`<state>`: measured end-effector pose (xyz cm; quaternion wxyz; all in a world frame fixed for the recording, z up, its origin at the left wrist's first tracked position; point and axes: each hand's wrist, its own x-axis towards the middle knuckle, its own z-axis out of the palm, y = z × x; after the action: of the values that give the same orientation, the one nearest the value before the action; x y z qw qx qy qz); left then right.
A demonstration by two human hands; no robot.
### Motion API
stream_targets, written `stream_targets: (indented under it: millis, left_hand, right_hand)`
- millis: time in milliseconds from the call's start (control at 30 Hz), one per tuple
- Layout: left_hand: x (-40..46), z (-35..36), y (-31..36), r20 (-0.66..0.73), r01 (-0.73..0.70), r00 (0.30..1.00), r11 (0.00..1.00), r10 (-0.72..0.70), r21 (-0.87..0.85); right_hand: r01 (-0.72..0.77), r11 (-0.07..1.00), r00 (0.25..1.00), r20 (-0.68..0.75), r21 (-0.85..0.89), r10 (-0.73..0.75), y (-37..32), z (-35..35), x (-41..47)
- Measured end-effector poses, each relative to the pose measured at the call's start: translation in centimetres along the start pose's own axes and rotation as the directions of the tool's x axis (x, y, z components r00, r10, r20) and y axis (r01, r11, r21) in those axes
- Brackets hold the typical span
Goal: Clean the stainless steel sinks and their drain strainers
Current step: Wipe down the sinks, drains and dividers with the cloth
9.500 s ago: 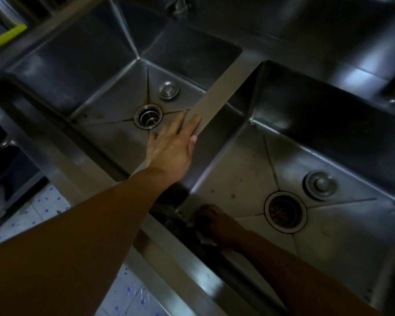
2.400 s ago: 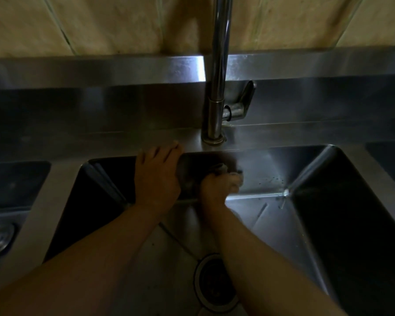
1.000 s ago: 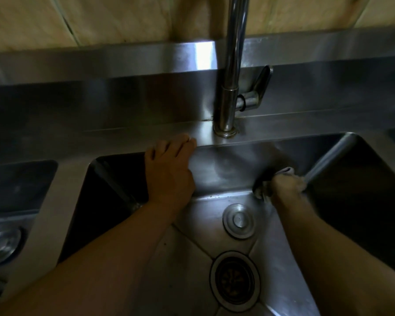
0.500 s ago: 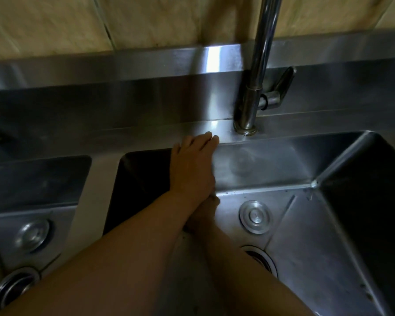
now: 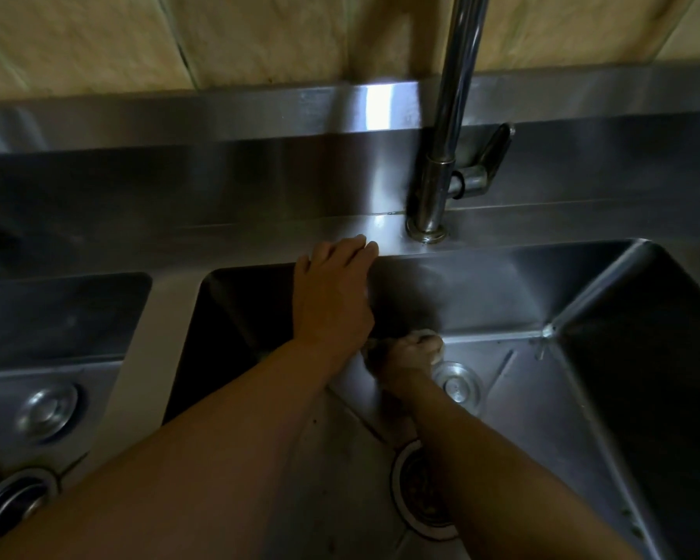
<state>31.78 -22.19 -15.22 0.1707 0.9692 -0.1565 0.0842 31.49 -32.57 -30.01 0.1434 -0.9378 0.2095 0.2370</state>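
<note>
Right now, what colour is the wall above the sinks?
Pale beige-yellow tiles with dark seams, on the wall; the head view shows it.

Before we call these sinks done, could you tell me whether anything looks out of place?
Both strainers are out of their drains: one lies on the right sink floor beside the right hand, one on the left sink floor. Dark specks dot the right sink's floor.

Two bare forearms, no sleeves, left hand, right hand, ungloved
</note>
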Motion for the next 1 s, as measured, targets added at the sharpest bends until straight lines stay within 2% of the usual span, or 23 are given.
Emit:
stream_targets:
  millis: [67,133,200,267,367,433,467,567,667,700,733,800,900,1000]
  left_hand:
    - [0.0,-0.1,0.1,-0.006,0.012,1.000,1.000,-0.012,-0.006]
    - [0.0,-0.1,0.2,-0.011,0.012,1.000,1.000,-0.012,-0.008]
    - [0.0,-0.1,0.4,0.001,0.018,1.000,1.000,-0.018,-0.008]
    - [0.0,0.1,0.4,0.005,0.038,0.999,0.999,-0.038,-0.005]
    - [-0.3,0.3,0.6,-0.013,0.066,0.998,0.998,-0.067,-0.024]
    - [-0.3,0.4,0.8,-0.015,0.060,0.998,0.998,-0.061,-0.008]
    - [-0.3,0.4,0.7,-0.007,0.058,0.998,0.998,-0.058,0.011]
    - [-0.1,0.2,1.2,0.019,0.057,0.998,0.997,-0.058,0.059]
    - [0.2,0.3,2.9,0.019,0.027,0.999,0.999,-0.028,0.047]
    - [0.3,0.5,3.7,0.030,0.003,1.000,0.999,-0.005,0.046]
    - [0.5,0.8,4.6,0.047,-0.019,0.999,0.999,0.017,0.042]
    - [0.7,1.6,6.2,0.075,-0.054,0.996,0.998,0.051,0.035]
    - [0.7,2.6,7.2,0.062,-0.056,0.997,0.996,0.052,0.067]
    - [0.7,3.0,6.7,0.006,-0.071,0.997,0.995,0.071,0.072]
  right_hand:
    - [0.026,0.999,1.000,-0.012,0.045,-0.025,0.6,-0.1,0.0]
    - [0.082,0.997,0.996,-0.041,-0.005,-0.082,0.5,0.2,-1.1]
    - [0.094,0.994,0.991,-0.097,0.057,-0.088,0.4,0.8,-2.1]
    - [0.158,0.973,0.986,-0.087,0.167,-0.145,0.6,1.3,-2.7]
    - [0.241,0.956,0.970,-0.020,0.165,-0.241,0.6,1.5,-3.3]
    - [0.257,0.926,0.966,-0.034,0.276,-0.257,0.9,1.0,-3.0]
    - [0.229,0.917,0.972,-0.029,0.327,-0.232,1.2,0.6,-2.5]
    - [0.169,0.878,0.979,-0.182,0.447,-0.096,3.0,-2.1,-2.1]
    - [0.196,0.726,0.924,-0.371,0.659,0.087,5.8,-4.2,-2.0]
    - [0.181,0.689,0.898,-0.403,0.702,0.175,6.8,-4.6,-1.7]
    - [0.173,0.694,0.875,-0.433,0.699,0.218,7.9,-5.0,-1.3]
    - [0.144,0.695,0.885,-0.406,0.704,0.228,9.7,-5.3,-0.4]
    - [0.202,0.774,0.931,-0.362,0.600,0.038,11.9,-4.3,0.8]
    - [0.319,0.820,0.931,-0.319,0.475,-0.178,13.8,-3.5,1.7]
